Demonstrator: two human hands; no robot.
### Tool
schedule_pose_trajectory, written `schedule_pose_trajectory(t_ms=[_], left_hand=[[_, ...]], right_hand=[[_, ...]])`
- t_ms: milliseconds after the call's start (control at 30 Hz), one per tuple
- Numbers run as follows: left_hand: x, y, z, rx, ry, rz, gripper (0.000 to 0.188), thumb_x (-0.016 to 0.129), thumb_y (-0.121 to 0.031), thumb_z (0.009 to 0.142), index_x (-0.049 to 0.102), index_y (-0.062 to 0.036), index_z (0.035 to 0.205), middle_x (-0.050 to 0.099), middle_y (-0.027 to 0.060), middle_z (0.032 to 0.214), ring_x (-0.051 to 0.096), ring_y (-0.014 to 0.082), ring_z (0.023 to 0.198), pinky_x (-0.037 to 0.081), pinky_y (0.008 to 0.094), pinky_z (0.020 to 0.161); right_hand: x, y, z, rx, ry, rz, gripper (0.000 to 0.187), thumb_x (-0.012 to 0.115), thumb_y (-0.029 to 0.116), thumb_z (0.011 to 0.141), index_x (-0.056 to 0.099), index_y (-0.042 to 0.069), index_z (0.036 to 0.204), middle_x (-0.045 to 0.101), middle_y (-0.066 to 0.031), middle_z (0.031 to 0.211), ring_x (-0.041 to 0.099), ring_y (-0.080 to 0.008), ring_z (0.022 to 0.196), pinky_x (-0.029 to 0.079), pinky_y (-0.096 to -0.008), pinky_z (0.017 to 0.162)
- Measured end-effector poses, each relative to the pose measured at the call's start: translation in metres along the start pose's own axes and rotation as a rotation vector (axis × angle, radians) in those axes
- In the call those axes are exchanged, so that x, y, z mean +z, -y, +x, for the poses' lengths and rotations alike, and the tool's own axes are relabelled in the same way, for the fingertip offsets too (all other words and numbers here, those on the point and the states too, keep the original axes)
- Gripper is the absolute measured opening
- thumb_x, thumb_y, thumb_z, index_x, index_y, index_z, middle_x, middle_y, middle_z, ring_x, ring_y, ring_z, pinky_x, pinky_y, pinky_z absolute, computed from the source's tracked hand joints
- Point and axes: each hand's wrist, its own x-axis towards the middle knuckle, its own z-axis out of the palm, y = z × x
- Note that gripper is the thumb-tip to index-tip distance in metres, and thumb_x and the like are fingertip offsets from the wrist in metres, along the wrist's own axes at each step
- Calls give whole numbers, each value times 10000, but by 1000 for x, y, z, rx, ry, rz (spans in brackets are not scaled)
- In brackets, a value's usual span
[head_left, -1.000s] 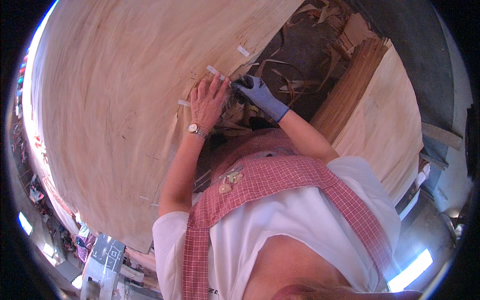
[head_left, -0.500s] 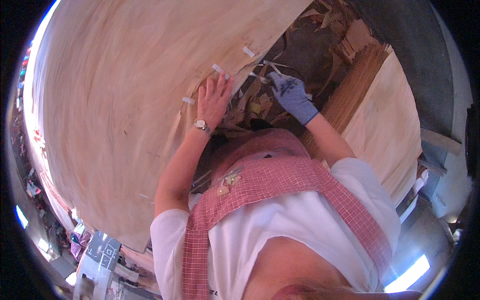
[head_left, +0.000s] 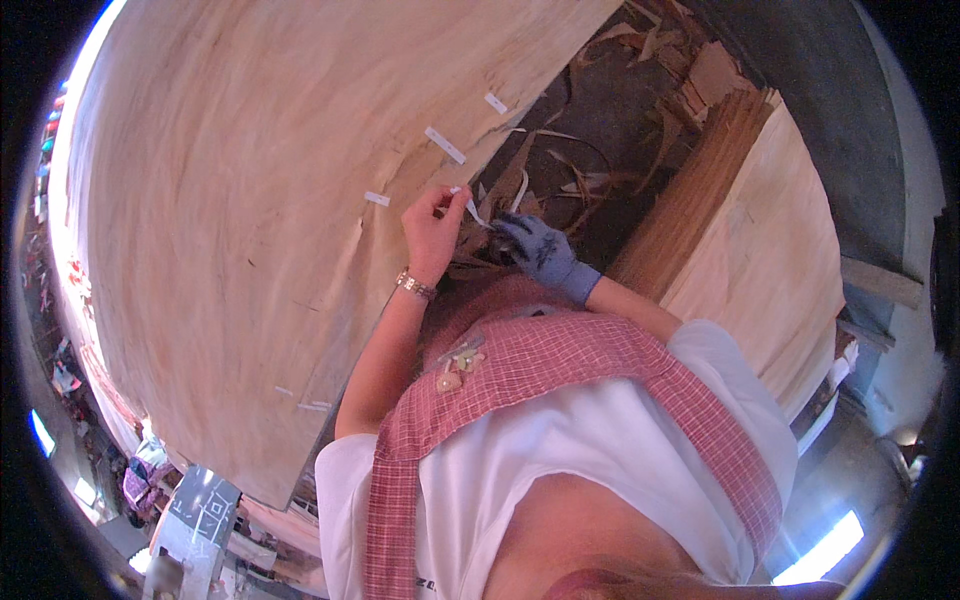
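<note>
A large pale wood veneer sheet spreads on my left, with short strips of white tape stuck near its right edge. My bare left hand, a watch on its wrist, is at that edge, thumb and fingers pinching one end of a narrow white tape strip. The strip runs slantwise to my right hand in a grey-blue glove. Its curled fingers meet the strip's lower end; whether more tape sits inside them is hidden.
Torn veneer scraps and curled strips lie on the dark floor beyond my hands. To the right stands a stack of veneer sheets with a brown layered edge. A checked red apron covers my front.
My left hand has lifted off the sheet and come nearer, now pinching tape. The right hand has drawn back toward me. The middle tape piece, partly covered before, now shows whole on the veneer.
</note>
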Motion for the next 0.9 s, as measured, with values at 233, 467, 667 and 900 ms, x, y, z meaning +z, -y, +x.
schedule_pose_trajectory(t_ms=[233, 467, 667, 900], left_hand=[[-1, -17, 4, 28, 135, -278, 171, 732, -163, 879, 727, -1, 934, 718, 29, 777, 582, 51, 668, 474, 229, 623], [10, -25, 7, 193, 41, 102, 406, 673, -176, 887, 603, 24, 1235, 659, 140, 1038, 609, 224, 938, 487, 352, 831], [50, 1, 11, 536, 79, 915, 768, 663, -295, 826, 353, -31, 1477, 450, 127, 1388, 452, 310, 1209, 374, 457, 1012], [64, 0, 21, 482, 80, 1044, 800, 646, -388, 841, 339, -23, 1484, 438, 109, 1370, 426, 286, 1224, 340, 443, 995]], right_hand=[[-28, -4, 55, 291, 94, 1139, 363, 616, 190, 946, 586, 37, 1274, 638, -51, 1185, 560, -124, 1083, 452, -305, 949], [-45, -18, 44, 440, 13, 1011, 250, 649, 186, 923, 669, 38, 1123, 691, -5, 950, 595, -80, 835, 506, -267, 768], [-32, -74, 37, 469, -132, 702, 332, 668, 230, 916, 639, -2, 1151, 706, -117, 1009, 657, -202, 944, 513, -328, 856], [3, -112, 73, 505, -142, 660, 443, 690, 293, 896, 595, 9, 1223, 664, -172, 1161, 641, -265, 1066, 491, -366, 934]])
